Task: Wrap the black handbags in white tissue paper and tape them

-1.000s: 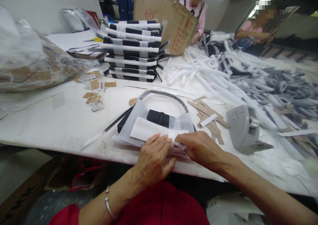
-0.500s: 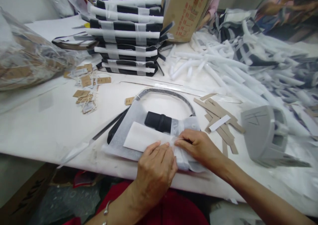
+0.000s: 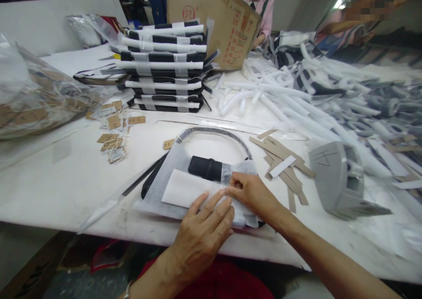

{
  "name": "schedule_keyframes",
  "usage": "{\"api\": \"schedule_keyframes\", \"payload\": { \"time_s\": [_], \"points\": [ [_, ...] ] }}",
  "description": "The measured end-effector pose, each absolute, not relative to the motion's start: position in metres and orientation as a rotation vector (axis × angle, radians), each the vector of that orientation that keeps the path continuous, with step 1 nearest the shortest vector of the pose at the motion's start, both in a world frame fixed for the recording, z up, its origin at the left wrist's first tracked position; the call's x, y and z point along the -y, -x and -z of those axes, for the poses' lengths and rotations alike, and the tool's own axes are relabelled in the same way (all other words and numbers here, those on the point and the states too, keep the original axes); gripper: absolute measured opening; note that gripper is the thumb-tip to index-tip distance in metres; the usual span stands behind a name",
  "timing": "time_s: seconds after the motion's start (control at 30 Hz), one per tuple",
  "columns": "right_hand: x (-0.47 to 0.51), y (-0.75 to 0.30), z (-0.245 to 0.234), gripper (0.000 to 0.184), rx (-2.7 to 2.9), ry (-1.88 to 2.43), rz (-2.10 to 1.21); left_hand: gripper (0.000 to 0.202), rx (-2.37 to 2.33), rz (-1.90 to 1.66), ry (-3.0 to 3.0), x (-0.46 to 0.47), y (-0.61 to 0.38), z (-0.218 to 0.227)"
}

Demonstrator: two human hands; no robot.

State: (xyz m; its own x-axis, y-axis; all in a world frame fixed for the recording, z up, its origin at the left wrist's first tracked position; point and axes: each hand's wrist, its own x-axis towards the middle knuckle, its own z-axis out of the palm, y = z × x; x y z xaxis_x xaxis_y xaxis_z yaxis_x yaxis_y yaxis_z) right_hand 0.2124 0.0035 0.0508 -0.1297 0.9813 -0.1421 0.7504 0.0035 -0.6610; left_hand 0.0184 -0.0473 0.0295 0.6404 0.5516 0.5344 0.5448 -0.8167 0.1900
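A black handbag lies flat on the table under thin white wrapping tissue (image 3: 150, 206), its curved handle (image 3: 214, 129) pointing away from me. A dark closure strap (image 3: 204, 169) shows through a gap in the tissue. Across the front lies a folded white sheet (image 3: 180, 188). My left hand (image 3: 206, 224) rests on this sheet with its fingers stretched out. Beside those fingertips, my right hand (image 3: 255, 195) has its thumb and forefinger pinched at the tissue's edge on the bag's right part. Its other fingers are curled, and the exact contact is partly hidden.
A grey tape dispenser (image 3: 329, 178) and cardboard strips (image 3: 286, 169) lie to the right. Wrapped bags (image 3: 165, 66) are stacked behind, with brown tags (image 3: 114, 122) at left. White foam tubes (image 3: 273, 107) and a carton (image 3: 211, 26) are farther back, near two people.
The view has tilted up slightly. My right hand has slid left over the tissue, closer to the fingertips of my left hand, which stays on the white sheet with its fingers more spread.
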Motion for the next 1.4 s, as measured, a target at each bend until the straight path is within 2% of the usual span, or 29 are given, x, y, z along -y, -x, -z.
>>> {"api": "schedule_keyframes", "payload": {
  "time_s": [0.13,0.27,0.37,0.47,0.57,0.6,0.63,0.7,0.8,0.93,1.07,1.23,1.4],
  "points": [
    [-0.009,-0.208,-0.055,0.026,1.9,1.864,-0.783,0.027,-0.956,-0.961,-2.822,0.048,-0.02,-0.029],
    [-0.001,-0.222,-0.075,0.016,1.707,1.847,-0.712,0.024,-0.951,-0.992,-2.829,0.048,-0.02,-0.029],
    [0.023,-0.259,-0.105,0.033,1.399,1.865,-0.653,0.024,-0.947,-0.987,-2.83,0.048,-0.019,-0.028],
    [0.054,-0.318,-0.132,0.037,1.112,1.975,-0.243,0.025,-0.936,-1.041,-2.828,0.048,-0.019,-0.026],
    [0.079,-0.38,-0.14,0.03,0.93,2.088,0.152,0.025,-0.926,-1.122,-2.84,0.046,-0.02,-0.026],
    [0.085,-0.398,-0.137,0.027,0.914,2.136,0.158,0.026,-0.917,-1.147,-2.848,0.045,-0.02,-0.026],
    [0.09,-0.414,-0.132,0.024,0.842,2.163,0.13,0.027,-0.904,-1.165,-2.858,0.044,-0.02,-0.026],
    [0.094,-0.437,-0.118,0.023,0.726,2.135,-0.284,0.028,-0.874,-1.199,-2.878,0.041,-0.019,-0.025],
    [0.089,-0.453,-0.096,0.029,0.662,2.061,-0.554,0.028,-0.845,-1.231,-2.884,0.038,-0.019,-0.022],
    [0.076,-0.453,-0.082,0.027,0.574,1.981,-0.578,0.029,-0.825,-1.247,-2.877,0.037,-0.019,-0.017],
    [0.071,-0.452,-0.086,0.025,0.484,1.855,-0.549,0.028,-0.821,-1.237,-2.873,0.037,-0.018,-0.015],
    [0.096,-0.446,-0.1,0.026,0.419,1.704,-0.494,0.029,-0.806,-1.22,-2.871,0.037,-0.018,-0.015],
    [0.125,-0.425,-0.08,0.028,0.411,1.706,-0.607,0.03,-0.815,-1.174,-2.883,0.037,-0.017,-0.017]
  ]
}}
